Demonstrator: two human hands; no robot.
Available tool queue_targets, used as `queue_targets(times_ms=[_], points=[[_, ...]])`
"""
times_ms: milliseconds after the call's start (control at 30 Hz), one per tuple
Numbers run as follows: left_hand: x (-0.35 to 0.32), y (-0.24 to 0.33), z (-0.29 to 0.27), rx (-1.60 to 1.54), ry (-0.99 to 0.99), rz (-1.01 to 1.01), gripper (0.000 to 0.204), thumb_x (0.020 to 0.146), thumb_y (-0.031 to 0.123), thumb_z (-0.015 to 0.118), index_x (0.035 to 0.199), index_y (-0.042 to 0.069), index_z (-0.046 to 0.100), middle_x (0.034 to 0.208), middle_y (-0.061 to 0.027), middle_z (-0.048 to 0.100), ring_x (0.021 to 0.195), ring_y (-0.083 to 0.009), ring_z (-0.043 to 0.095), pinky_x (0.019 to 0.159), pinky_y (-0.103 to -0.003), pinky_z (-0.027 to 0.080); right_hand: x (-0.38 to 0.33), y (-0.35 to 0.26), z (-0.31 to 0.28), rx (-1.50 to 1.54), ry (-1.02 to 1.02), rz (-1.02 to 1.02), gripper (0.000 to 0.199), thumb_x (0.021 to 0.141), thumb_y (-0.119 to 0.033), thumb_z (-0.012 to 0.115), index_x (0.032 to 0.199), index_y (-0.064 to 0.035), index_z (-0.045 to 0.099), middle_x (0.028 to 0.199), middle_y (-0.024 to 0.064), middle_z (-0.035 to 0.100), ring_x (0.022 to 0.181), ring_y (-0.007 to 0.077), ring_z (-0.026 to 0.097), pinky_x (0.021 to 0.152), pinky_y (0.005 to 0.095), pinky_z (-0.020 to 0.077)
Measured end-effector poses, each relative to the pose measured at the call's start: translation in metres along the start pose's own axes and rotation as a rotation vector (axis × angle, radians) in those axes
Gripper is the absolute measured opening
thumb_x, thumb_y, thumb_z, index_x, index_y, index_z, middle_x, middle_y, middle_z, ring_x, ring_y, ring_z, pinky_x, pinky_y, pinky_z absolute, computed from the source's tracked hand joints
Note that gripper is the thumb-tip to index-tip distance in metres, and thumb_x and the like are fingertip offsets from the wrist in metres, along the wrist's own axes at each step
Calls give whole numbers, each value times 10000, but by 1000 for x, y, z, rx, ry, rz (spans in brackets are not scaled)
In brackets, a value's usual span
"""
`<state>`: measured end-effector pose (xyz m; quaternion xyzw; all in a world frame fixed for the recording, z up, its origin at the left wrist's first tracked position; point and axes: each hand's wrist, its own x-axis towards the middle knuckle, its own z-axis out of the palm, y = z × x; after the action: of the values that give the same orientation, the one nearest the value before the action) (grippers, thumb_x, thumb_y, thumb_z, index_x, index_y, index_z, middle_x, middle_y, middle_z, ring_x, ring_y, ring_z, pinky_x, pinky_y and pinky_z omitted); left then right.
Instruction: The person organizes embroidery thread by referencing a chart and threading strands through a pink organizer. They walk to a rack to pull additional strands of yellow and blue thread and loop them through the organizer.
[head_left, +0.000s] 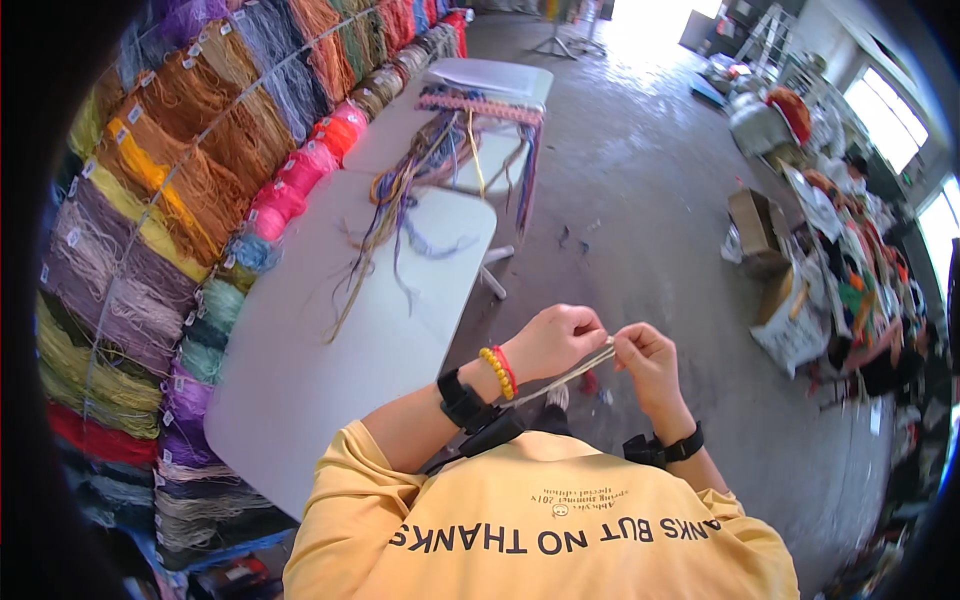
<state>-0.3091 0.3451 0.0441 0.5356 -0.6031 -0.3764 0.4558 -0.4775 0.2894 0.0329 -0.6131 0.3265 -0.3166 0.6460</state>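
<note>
Close together in front of my chest, my left hand (562,338) and my right hand (648,362) both pinch a few thin cream yarn strands (570,377). The strands slant down to the left from the fingertips, below my left hand. My fingers are closed, and the exact grip at the tips is too small to make out. A yellow bead bracelet (494,372) and a red band circle my left wrist. Black straps (462,400) sit on both forearms. Ahead to the left, multicoloured yarn strands (400,195) hang from a braided strip (480,105) and spread over a white table.
White tables (330,400) run along my left. Behind them, yarn hanks (185,150) in many colours hang in rows, with pink bundles (300,175) along the edge. To the right stand an open cardboard box (757,225), bags and heaped materials. Grey floor (630,190) lies between.
</note>
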Motion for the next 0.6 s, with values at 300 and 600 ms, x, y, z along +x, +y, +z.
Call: queue_targets(times_ms=[300, 600], points=[[127, -40, -78, -455, 521, -434, 130, 816, 141, 519, 824, 38, 598, 655, 15, 537, 526, -46, 469, 485, -170, 356, 226, -2, -126, -198, -232, 224, 89, 804, -93, 543, 782, -8, 557, 630, -23, 499, 545, 48, 455, 508, 180, 383], [222, -120, -181, -952, 961, -242, 141, 843, 93, 481, 954, 29, 542, 711, -13, 547, 568, -76, 528, 488, -183, 428, 441, -14, -109, -191, -289, 138, 102, 812, -103, 530, 769, -12, 547, 621, 0, 507, 543, 70, 480, 508, 199, 390]])
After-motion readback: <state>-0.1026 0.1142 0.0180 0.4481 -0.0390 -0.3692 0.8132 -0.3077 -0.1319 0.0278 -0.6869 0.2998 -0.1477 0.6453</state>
